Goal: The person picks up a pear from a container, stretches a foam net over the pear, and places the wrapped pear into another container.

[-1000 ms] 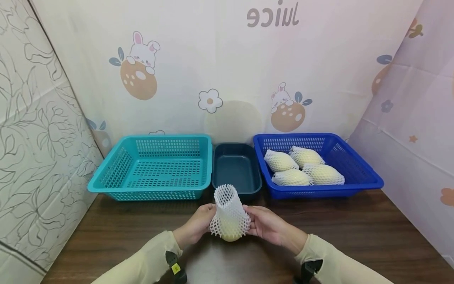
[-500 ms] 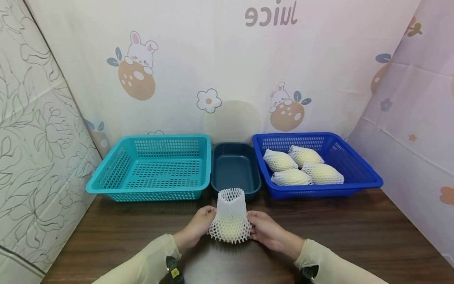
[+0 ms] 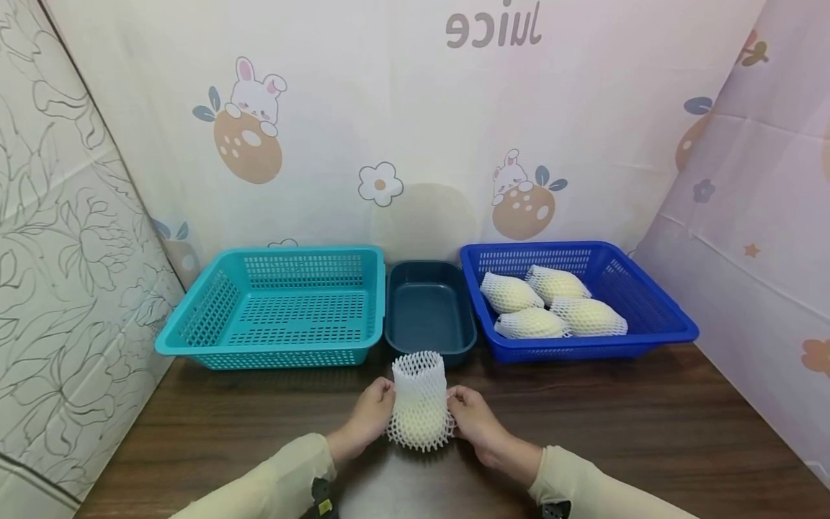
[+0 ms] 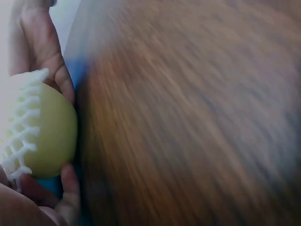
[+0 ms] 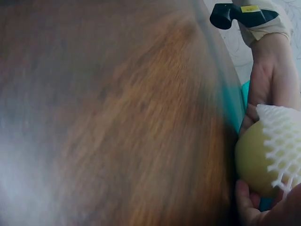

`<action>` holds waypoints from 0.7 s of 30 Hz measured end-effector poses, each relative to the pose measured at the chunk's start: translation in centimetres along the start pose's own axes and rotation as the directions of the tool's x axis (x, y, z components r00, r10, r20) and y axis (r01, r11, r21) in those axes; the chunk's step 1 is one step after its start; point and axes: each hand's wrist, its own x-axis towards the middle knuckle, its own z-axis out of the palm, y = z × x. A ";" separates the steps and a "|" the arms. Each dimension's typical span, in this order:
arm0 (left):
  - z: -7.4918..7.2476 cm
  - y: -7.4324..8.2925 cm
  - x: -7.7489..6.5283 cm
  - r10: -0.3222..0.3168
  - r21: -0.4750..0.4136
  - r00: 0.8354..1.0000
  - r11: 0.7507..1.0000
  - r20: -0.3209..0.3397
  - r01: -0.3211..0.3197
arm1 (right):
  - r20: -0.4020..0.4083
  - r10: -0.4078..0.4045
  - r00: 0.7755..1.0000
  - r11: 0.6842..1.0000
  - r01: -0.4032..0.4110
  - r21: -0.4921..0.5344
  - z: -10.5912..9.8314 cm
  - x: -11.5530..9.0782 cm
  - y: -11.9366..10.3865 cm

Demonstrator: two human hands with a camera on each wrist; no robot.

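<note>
A white foam net sleeve stands upright around a smooth, pale yellow-green fruit in the head view, its top end gaping and its lower edge flared. My left hand holds the flared edge from the left, and my right hand grips it from the right. In the left wrist view, part of the fruit shows bare beyond the net's edge, with fingertips beside it. The right wrist view shows the same bare end of the fruit, with the net bunched behind it.
On the left of the wooden table stands a teal basket. A small dark blue tray sits between it and a blue basket, which holds several netted fruits. A printed cloth hangs behind them.
The net and both hands have come slightly toward me. The sleeve has straightened from a tilt, and its lower edge now covers the fruit end seen earlier in the head view.
</note>
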 end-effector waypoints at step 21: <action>1.1 1.0 0.5 -0.096 -0.299 0.984 0.953 -0.150 0.048 | 0.100 0.079 0.992 0.964 -0.102 0.245 0.9 0.0 -2.2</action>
